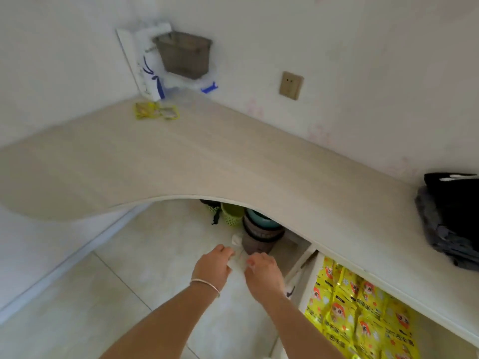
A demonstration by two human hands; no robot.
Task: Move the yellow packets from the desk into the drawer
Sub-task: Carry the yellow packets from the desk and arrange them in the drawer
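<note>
1. Packets (pixel 156 111): a small yellow cluster lies on the desk (pixel 233 161) in the far corner, just in front of the white bag (pixel 150 73) against the wall. Many more packets (pixel 363 307) already fill the open drawer (pixel 309 275) at lower right, under the desk edge.
2. Both hands are low, out over the floor and well apart from the corner cluster. The left hand (pixel 213 263) and right hand (pixel 263 268) pinch something small and pale (pixel 239 259) between them; I cannot tell what it is, but it does not look yellow.
3. Each grip is pressed onto that pale piece, fingers curled in, neither hand free.
4. My read: the desk packets remain to be fetched, so the job looks nearly done but not finished.
5. To do it well, free a hand first, then reach across the bare desk to the corner and gather the whole cluster in one sweep, since the packets lie touching.
6. Watch the bag and the grey basket (pixel 184 54) hung above; come in low and flat so neither gets knocked.
7. The drawer is packed, so lay the last ones flat on top, or it may jam on closing.
</note>
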